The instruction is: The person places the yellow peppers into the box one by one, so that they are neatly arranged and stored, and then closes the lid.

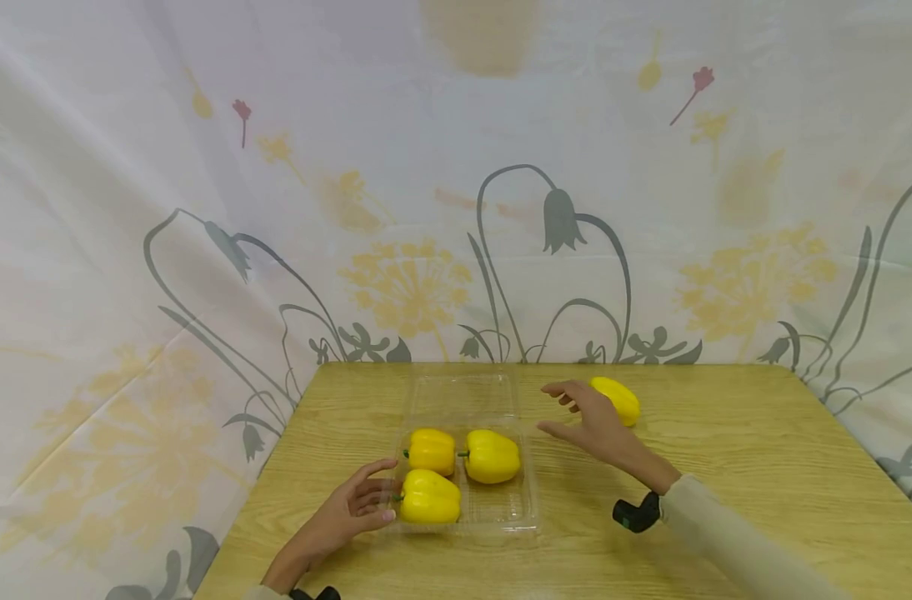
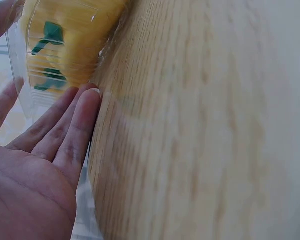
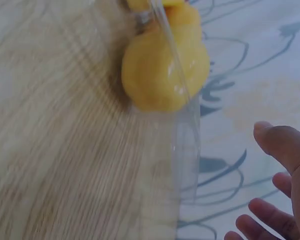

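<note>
Three yellow bell peppers sit in a clear plastic clamshell box point(image 1: 534, 500): one at the back left point(image 1: 432, 451), one at the back right point(image 1: 493, 457) and one at the front left point(image 1: 431, 497). Its lid point(image 1: 463, 398) lies folded back, away from me. My left hand point(image 1: 334, 518) is at the box's left side, its extended fingers point(image 2: 80, 115) right at the clear wall. To the right of the box my right hand point(image 1: 600, 427) is raised, thumb and fingers apart with nothing between them. Behind it lies another yellow bell pepper point(image 1: 618, 401), partly hidden by the hand.
The wooden table point(image 1: 726, 467) extends to both sides of the box. A flower-printed cloth point(image 1: 621, 292) hangs behind the table and along its left side. Each wrist wears a black device, the right one point(image 1: 636, 512) fully in view.
</note>
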`<state>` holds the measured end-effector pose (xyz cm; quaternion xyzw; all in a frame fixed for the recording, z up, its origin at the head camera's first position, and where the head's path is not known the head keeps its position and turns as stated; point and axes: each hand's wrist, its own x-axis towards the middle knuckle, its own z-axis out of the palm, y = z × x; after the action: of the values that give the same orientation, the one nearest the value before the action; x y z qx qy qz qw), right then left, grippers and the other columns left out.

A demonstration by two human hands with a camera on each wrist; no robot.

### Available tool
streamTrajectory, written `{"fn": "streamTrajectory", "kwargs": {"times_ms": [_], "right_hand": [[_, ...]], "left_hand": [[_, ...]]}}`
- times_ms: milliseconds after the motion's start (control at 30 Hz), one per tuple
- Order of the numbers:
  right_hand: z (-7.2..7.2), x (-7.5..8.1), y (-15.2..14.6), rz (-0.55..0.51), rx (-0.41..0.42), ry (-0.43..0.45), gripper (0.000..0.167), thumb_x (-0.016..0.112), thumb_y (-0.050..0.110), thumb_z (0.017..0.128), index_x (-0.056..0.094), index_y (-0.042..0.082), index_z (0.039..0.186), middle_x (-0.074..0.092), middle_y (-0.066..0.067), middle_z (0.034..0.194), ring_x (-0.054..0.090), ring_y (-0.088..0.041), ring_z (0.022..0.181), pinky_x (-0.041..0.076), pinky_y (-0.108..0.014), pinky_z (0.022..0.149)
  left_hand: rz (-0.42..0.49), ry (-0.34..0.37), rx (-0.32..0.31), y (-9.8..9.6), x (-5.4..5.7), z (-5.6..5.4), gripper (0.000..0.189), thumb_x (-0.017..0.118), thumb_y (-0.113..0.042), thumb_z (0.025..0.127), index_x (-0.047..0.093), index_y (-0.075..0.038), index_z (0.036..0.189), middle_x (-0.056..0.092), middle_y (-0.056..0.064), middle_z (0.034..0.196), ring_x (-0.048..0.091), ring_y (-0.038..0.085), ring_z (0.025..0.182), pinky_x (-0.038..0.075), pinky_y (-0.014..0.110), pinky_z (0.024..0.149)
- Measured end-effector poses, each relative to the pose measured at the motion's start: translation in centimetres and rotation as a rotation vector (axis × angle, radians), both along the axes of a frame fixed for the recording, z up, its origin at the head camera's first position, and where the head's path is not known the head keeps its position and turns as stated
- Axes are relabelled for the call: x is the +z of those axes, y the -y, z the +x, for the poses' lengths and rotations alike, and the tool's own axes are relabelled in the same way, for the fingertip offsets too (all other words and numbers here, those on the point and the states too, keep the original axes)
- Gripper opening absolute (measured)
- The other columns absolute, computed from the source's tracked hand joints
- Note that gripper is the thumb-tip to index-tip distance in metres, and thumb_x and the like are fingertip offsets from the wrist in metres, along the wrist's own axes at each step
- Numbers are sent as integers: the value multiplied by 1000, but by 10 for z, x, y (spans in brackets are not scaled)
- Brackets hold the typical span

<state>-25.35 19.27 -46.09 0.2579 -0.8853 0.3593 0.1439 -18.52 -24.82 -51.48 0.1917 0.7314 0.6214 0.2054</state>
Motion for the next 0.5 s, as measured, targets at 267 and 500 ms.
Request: {"fn": "streamTrajectory", "kwargs": {"times_ms": [267, 500], "right_hand": [[-11, -9, -29, 25, -77, 26, 58, 83, 29, 90, 62, 5, 138, 63, -16, 127, 62, -35, 109, 54, -55, 89], [-18, -16, -48, 43, -137, 38, 57, 79, 31, 93, 61, 3, 139, 62, -20, 133, 54, -43, 122, 48, -61, 98]], "left_hand": [[-12, 11, 12, -1, 2, 2, 71, 66, -14, 103, 28, -14, 163, 49, 20, 150, 51, 34, 134, 50, 33, 103], [-7, 4, -2, -1, 2, 2, 69, 63, -13, 104, 26, -13, 163, 47, 23, 150, 49, 37, 136, 49, 36, 104]]}}
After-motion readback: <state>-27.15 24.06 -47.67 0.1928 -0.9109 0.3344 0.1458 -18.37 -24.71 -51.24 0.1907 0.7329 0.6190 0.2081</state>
